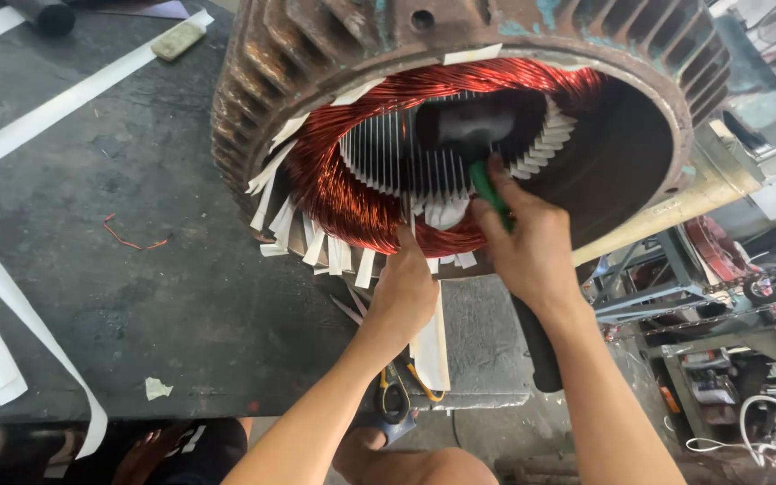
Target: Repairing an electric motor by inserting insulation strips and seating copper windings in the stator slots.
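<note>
Copper windings (343,193) sit inside the stator housing (253,99) on the bench, right hand (532,251) clenched round a green-handled tool (489,193), left hand (403,286) curled against the coil's lower edge — one slip could, I'd say, nick that wire.

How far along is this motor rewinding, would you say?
Much looks done: copper windings fill the left and lower part of the stator housing, with white paper strips tucked between them. In hand: the left hand presses the lower coils while the right hand works a green-handled tool there. Left: the right inner wall looks bare, and the strip ends stick out untrimmed.
</note>
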